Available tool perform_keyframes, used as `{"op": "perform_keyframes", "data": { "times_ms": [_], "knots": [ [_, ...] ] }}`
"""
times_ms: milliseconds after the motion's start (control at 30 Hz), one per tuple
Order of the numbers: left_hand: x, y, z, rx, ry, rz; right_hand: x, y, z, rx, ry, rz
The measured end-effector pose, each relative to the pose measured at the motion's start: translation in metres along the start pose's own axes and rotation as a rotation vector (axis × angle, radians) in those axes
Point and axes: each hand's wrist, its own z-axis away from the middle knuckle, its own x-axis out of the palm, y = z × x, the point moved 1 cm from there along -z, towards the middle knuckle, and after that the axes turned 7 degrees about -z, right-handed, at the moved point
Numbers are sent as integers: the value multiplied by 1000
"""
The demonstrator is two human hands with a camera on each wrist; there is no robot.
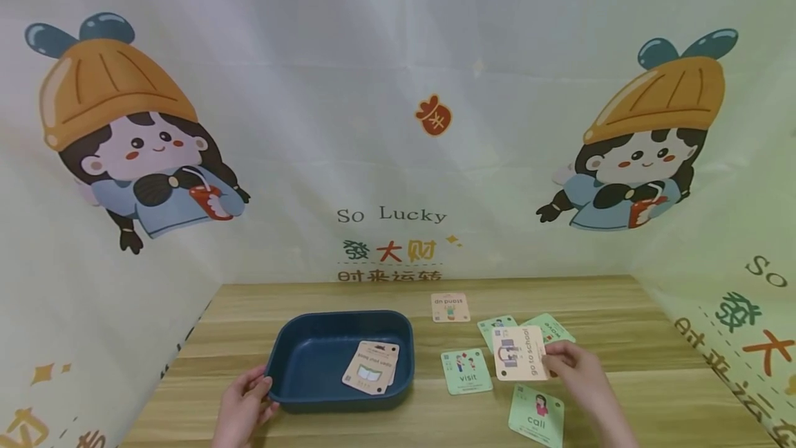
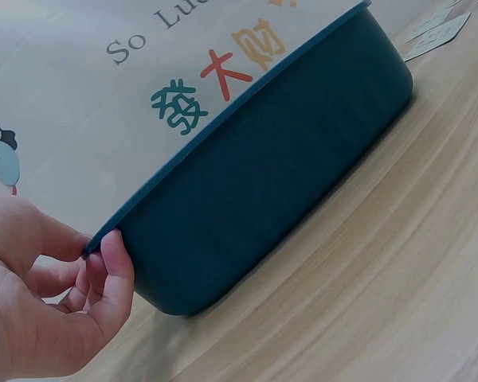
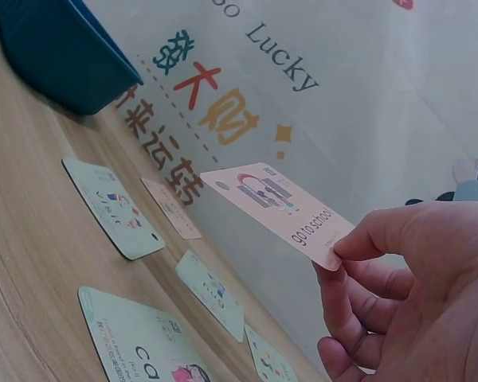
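My right hand [image 1: 575, 368] pinches a pinkish "go to school" flashcard [image 1: 517, 355] by one edge between thumb and fingers. In the right wrist view that card is raised above the table, tilted. My left hand [image 2: 60, 294] grips the rim of a dark blue plastic basin [image 2: 263, 167] at its left end, thumb on top and fingers beneath. Inside the basin, at its right side, lie pinkish cards, an "open your book" card [image 1: 368, 368] on top. Green cards lie around the held card: "visit" [image 1: 467, 373], "call" [image 1: 536, 417] and "move" [image 1: 555, 325].
Behind the held card lies another green card [image 1: 494, 325], partly covered from view. A pinkish "stand up" card [image 1: 450, 308] lies farther back, right of the basin. The wood-grain table [image 1: 211, 337] is bordered by a printed cloth backdrop [image 1: 398, 178] at the back and both sides.
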Motion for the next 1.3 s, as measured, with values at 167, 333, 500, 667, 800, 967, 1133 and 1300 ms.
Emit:
{"op": "perform_keyframes", "data": {
  "times_ms": [167,333,500,667,800,967,1133,1300],
  "knots": [
    [0,0,0,-5,2,-2,2,-2,-4,-3,-7,-29],
    [0,0,1,-2,9,-3,7,-6,-7,-19,5,-44],
    [0,0,1,-1,7,3,11,-12,-9,-40,14,-53],
    [0,1,1,-13,4,5,14,-15,-11,-35,13,-70],
    [0,2,1,-24,3,5,15,-17,-12,-40,8,-73],
    [0,1,1,-18,4,9,19,-24,-15,-50,1,-71],
    [-1,1,2,-9,3,11,23,-32,-18,-74,5,-42],
    [-1,1,3,-3,1,4,29,-39,-20,-90,4,-56]
  ]
}}
